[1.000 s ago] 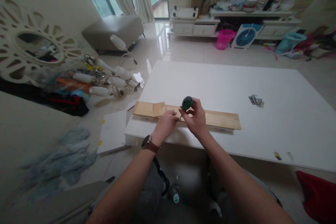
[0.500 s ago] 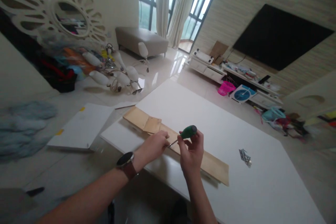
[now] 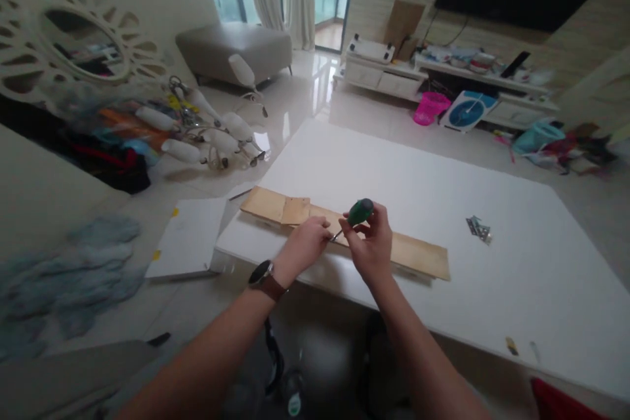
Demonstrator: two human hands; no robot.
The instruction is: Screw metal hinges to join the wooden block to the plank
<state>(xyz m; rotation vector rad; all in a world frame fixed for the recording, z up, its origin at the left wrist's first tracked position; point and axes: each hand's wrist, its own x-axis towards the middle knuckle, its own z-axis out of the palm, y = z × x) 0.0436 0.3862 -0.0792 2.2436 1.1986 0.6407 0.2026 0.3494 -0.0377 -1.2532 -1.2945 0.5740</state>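
My right hand (image 3: 371, 246) grips a green-handled screwdriver (image 3: 359, 211), handle tilted up to the right and metal shaft pointing down-left. My left hand (image 3: 305, 246), with a brown watch on the wrist, is pinched at the shaft's tip; what it pinches is too small to make out. Both hands hover over a long light wooden board (image 3: 418, 252) lying near the front edge of a large white table (image 3: 516, 275). A smaller wooden piece (image 3: 295, 210) lies on the board's left end.
A small pile of metal fittings (image 3: 479, 228) lies on the table to the right. A white panel (image 3: 189, 236) and a chandelier (image 3: 211, 134) rest on the floor at left. A pink basket (image 3: 430, 107) and a TV stand are behind.
The camera view swung between frames. The screwdriver tilted from near upright to slanted, and both hands stayed together over the board.
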